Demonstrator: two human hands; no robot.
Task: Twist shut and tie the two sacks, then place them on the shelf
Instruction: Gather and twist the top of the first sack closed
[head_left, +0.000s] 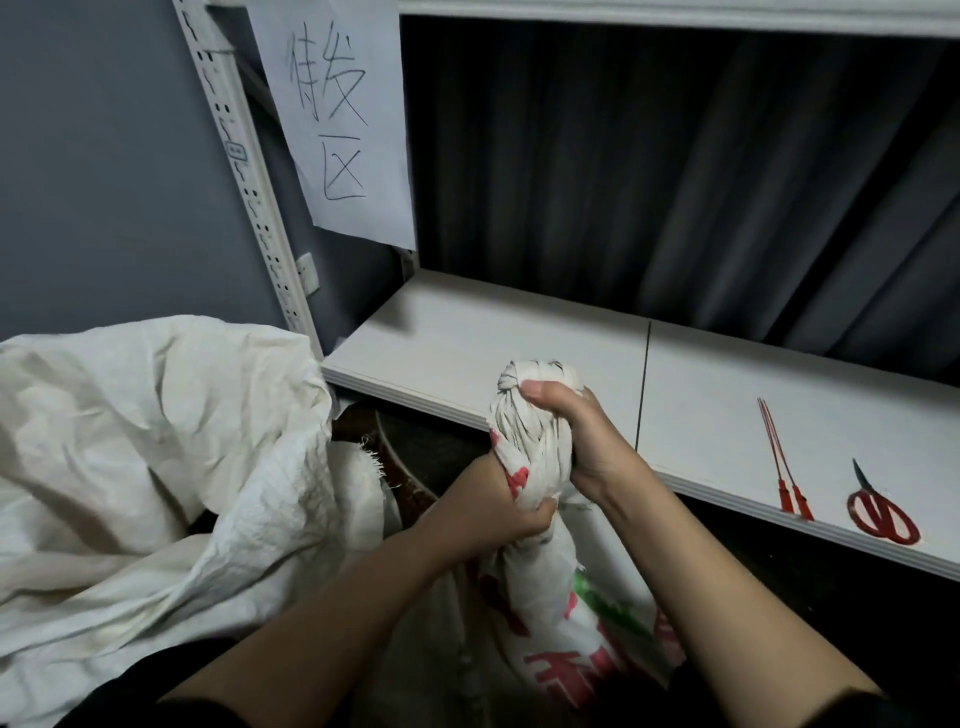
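A white woven sack with red and green print (566, 618) stands in front of me, its neck twisted into a tight rope. My right hand (582, 436) grips the upper neck just below the bunched top. Lower down, my left hand (493, 514) clasps the same twisted neck. A second, plain white sack (156, 467) lies open and crumpled at the left. The white shelf (519, 353) runs behind my hands.
Two red cable ties (784, 478) and red-handled scissors (883, 514) lie on the shelf at the right. A paper sign with handwriting (337, 119) hangs on the shelf's perforated upright (249, 182). Dark curtain fabric (675, 182) hangs behind the shelf.
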